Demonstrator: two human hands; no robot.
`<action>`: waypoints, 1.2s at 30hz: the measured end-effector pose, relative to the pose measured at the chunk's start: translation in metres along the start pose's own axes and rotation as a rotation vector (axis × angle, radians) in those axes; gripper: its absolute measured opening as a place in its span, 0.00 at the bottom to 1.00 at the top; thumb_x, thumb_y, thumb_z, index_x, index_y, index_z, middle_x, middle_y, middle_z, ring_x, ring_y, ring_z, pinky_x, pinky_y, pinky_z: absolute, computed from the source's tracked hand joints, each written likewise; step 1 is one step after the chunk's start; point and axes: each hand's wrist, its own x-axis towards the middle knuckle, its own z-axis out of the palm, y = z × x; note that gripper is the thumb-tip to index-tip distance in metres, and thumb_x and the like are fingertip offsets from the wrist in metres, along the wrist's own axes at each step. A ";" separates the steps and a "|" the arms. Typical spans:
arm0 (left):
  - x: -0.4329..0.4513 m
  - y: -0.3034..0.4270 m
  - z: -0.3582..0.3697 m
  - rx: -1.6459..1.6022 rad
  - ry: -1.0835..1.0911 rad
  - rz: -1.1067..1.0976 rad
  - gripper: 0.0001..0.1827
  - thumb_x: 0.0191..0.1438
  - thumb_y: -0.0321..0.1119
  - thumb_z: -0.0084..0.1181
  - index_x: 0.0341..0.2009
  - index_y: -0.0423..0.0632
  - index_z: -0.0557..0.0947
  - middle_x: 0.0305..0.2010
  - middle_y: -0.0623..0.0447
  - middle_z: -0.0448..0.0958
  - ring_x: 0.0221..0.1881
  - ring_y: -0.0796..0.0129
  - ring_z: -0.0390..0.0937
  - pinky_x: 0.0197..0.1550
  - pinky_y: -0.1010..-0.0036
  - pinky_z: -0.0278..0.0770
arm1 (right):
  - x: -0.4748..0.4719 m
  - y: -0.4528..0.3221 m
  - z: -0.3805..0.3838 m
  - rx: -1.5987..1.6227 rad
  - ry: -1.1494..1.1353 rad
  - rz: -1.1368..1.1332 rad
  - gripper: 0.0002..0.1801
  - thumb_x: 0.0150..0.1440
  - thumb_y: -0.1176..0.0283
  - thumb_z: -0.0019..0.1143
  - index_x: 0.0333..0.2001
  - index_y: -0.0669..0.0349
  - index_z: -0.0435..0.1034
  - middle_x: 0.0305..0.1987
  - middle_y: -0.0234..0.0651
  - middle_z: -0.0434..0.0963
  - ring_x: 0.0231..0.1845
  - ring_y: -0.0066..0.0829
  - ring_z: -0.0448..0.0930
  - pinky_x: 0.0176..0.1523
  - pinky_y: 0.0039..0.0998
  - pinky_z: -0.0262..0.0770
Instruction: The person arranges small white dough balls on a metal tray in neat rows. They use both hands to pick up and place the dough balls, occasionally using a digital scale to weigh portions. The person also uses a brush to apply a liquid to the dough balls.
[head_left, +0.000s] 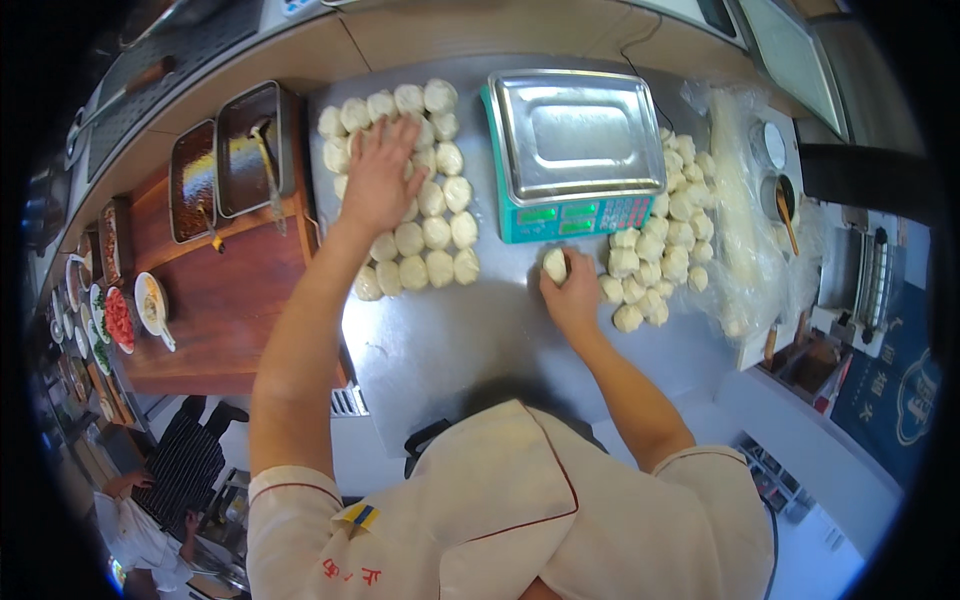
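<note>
My left hand (384, 174) lies with its fingers apart on rows of round, flattened dough balls (409, 238) on the steel worktop (480, 337). Between my right thumb and fingers is one piece of dough (555, 265); my right hand (574, 285) rests just in front of a green digital scale (574, 142) with a bare steel pan. Close to the right of that hand is a heap of unshaped dough pieces (675, 225). Farther right, a long roll of dough (724, 195) lies under clear plastic film.
Left of the worktop, a reddish wooden board (217, 315) bears two metal trays of sauce (251, 150) with ladles, and bowls of chopped ingredients (118, 319). A small pot (778, 196) with a wooden-handled utensil stands far right. Another person (150, 525) is at the lower left.
</note>
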 end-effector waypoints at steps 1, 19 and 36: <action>-0.005 0.000 -0.002 0.014 0.003 0.033 0.41 0.73 0.50 0.60 0.85 0.55 0.63 0.88 0.49 0.61 0.89 0.43 0.53 0.88 0.38 0.46 | -0.004 -0.004 0.005 0.166 -0.017 -0.037 0.34 0.60 0.68 0.77 0.69 0.64 0.73 0.62 0.50 0.79 0.63 0.53 0.82 0.67 0.46 0.79; -0.017 -0.018 -0.008 -0.056 -0.030 0.083 0.40 0.73 0.49 0.60 0.85 0.56 0.65 0.89 0.54 0.61 0.89 0.46 0.53 0.89 0.39 0.41 | 0.157 -0.206 0.096 0.194 0.264 -0.235 0.28 0.74 0.68 0.57 0.73 0.70 0.70 0.64 0.56 0.77 0.64 0.60 0.79 0.69 0.51 0.75; 0.009 0.005 -0.008 -0.126 0.022 0.177 0.37 0.73 0.42 0.57 0.84 0.54 0.66 0.88 0.50 0.63 0.88 0.44 0.54 0.88 0.39 0.44 | 0.124 -0.188 0.103 0.226 0.226 -0.276 0.33 0.74 0.69 0.56 0.77 0.74 0.63 0.80 0.62 0.68 0.82 0.65 0.65 0.85 0.52 0.59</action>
